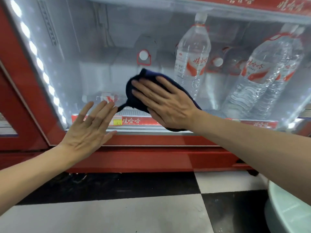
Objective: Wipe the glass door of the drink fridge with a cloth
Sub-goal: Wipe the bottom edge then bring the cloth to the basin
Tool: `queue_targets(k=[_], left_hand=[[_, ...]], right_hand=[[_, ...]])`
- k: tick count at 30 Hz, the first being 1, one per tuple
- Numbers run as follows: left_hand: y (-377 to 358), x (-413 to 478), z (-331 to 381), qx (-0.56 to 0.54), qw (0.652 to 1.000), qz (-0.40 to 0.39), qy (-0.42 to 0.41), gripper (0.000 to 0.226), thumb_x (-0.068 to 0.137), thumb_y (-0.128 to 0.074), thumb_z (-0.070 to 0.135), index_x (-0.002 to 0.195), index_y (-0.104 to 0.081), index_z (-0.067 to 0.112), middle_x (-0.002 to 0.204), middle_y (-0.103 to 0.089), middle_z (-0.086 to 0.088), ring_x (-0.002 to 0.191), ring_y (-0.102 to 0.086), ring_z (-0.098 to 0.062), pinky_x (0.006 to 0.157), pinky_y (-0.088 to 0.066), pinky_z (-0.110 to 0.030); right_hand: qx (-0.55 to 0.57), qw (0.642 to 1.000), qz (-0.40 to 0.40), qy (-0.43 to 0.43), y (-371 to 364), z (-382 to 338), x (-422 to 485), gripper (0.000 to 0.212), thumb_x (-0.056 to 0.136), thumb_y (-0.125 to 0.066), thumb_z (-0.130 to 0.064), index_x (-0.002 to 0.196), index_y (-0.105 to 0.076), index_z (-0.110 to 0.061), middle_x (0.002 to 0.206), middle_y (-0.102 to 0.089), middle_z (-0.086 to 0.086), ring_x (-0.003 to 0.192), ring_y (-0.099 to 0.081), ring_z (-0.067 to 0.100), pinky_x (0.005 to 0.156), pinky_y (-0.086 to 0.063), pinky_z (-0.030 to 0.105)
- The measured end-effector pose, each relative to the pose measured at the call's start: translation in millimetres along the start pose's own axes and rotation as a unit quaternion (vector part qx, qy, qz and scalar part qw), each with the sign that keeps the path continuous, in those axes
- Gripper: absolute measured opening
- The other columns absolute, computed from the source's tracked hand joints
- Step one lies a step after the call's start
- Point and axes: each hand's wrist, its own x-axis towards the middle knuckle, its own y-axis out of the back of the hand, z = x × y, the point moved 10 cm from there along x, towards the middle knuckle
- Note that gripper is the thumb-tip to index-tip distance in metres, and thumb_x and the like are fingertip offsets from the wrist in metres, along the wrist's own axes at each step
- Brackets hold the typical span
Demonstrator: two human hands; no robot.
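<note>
Two hands: our left hand [87,130] and right hand [168,106] are both up at the fridge, bare forearms coming in from the bottom corners.
Right side: palm flat on the dark navy cloth [130,98], fingers straight and a bit spread, pressing it against the pane, not curled round it.
Left side: fingers straight and fanned out, holding nothing, laid over the lower left of the pane with the palm down by the red metal door frame [151,140]. We honestly can't tell if it really touches.
Cloth spot: low on the misted glass door [94,64], roughly mid-width. Its bottom edge hangs over the red shelf strip with white lettering [131,121], and a thin tail of it sticks out left, just beside the left fingertips.
Behind the glass: a tall clear plastic water bottle with a red-and-white label [191,56] stands upright just right of the cloth. There's a pair of bigger clear bottles [262,78] further right and a small clear bottle lying on its side [104,98] above the left fingers. A white-capped jug with a red handle [143,56] sits further back, pretty blurred by the fog.
Lighting: a row of white LED lights [40,64] runs down the left inside edge.
Shelf tag: a small yellow price sticker [117,122] sits on the strip between our hands.
Floor: black-and-white checkered tiles [117,207] below the fridge.
Bottom right: a pale rounded object [289,207], no clue what it is.
</note>
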Motion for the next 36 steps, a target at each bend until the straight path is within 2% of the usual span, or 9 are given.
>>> queue_targets(k=[5,10,17,20,23,28,31,34,36], left_hand=[[-4,-9,-8,-0.005,1.0,-0.009,-0.001,0.077,0.102,-0.048,0.042,0.158,-0.02,-0.003,0.155,-0.031,-0.019,0.156,-0.011,-0.026,0.126,-0.017,-0.05],[4,-27,-28,-0.024,1.0,-0.018,0.007,0.076,0.098,-0.054,0.038,0.157,-0.024,-0.001,0.151,-0.034,-0.017,0.14,-0.034,-0.033,0.121,-0.027,-0.051],[0,-61,-59,-0.006,0.998,-0.05,0.029,0.07,0.092,-0.06,0.036,0.147,-0.037,0.0,0.142,-0.038,-0.016,0.133,-0.039,-0.034,0.113,-0.035,-0.053],[-5,-67,-60,0.016,0.998,-0.056,0.026,0.07,0.094,-0.06,0.038,0.148,-0.036,0.001,0.143,-0.038,-0.015,0.134,-0.039,-0.032,0.112,-0.036,-0.053],[-2,-67,-64,0.006,0.998,-0.053,0.039,0.069,0.094,-0.066,0.037,0.147,-0.039,0.0,0.143,-0.039,-0.016,0.134,-0.039,-0.032,0.112,-0.037,-0.053],[7,-80,-87,-0.027,0.993,-0.075,0.092,0.063,0.084,-0.075,0.028,0.134,-0.05,-0.002,0.13,-0.04,-0.017,0.121,-0.043,-0.036,0.103,-0.036,-0.051],[6,-98,-96,-0.035,0.987,-0.107,0.112,0.062,0.083,-0.074,0.021,0.134,-0.047,-0.001,0.13,-0.043,-0.017,0.12,-0.045,-0.037,0.102,-0.038,-0.053],[6,-110,-105,-0.05,0.984,-0.107,0.134,0.051,0.089,-0.065,0.017,0.134,-0.049,-0.001,0.13,-0.046,-0.019,0.12,-0.048,-0.038,0.102,-0.038,-0.053],[8,-114,-113,-0.057,0.982,-0.095,0.156,0.047,0.088,-0.061,0.015,0.131,-0.052,-0.003,0.126,-0.05,-0.021,0.117,-0.047,-0.039,0.099,-0.038,-0.052]], right_hand=[[-0.041,0.999,0.017,-0.029,-17,-24,14,0.06,0.105,-0.038,-0.024,0.16,-0.025,-0.004,0.168,-0.024,0.012,0.156,-0.02,0.027,0.128,-0.01,0.047],[-0.082,0.984,-0.056,0.145,-61,-89,-9,0.06,0.107,-0.033,-0.021,0.161,-0.016,-0.002,0.17,-0.017,0.01,0.157,-0.016,0.024,0.128,-0.018,0.04],[-0.042,0.995,-0.045,0.076,-39,-61,40,0.057,0.109,-0.034,-0.019,0.162,-0.019,-0.004,0.17,-0.017,0.01,0.157,-0.016,0.024,0.129,-0.014,0.042],[-0.067,0.998,0.008,-0.007,-22,-46,76,0.057,0.111,-0.033,-0.029,0.161,-0.021,-0.004,0.169,-0.02,0.012,0.157,-0.019,0.027,0.128,-0.013,0.045],[-0.071,0.997,0.016,-0.008,-37,-69,74,0.06,0.112,-0.032,-0.035,0.161,-0.021,-0.003,0.169,-0.021,0.012,0.156,-0.021,0.026,0.128,-0.014,0.045],[-0.127,0.969,-0.069,0.199,-108,-155,32,0.057,0.113,-0.014,-0.026,0.162,-0.001,-0.001,0.171,-0.002,0.012,0.157,0.003,0.025,0.128,0.004,0.042],[-0.159,0.974,-0.047,0.152,-109,-143,44,0.059,0.11,-0.004,-0.026,0.155,0.022,0.002,0.163,0.031,0.019,0.15,0.031,0.03,0.123,0.021,0.039],[-0.045,0.98,-0.072,0.18,-89,-130,74,0.052,0.112,-0.01,-0.016,0.162,-0.002,-0.003,0.171,0.0,0.011,0.157,0.006,0.022,0.127,0.011,0.039],[-0.009,0.991,-0.033,0.13,-61,-116,104,0.051,0.111,-0.019,-0.009,0.162,-0.018,-0.004,0.169,-0.019,0.01,0.157,-0.016,0.023,0.129,-0.003,0.041]])
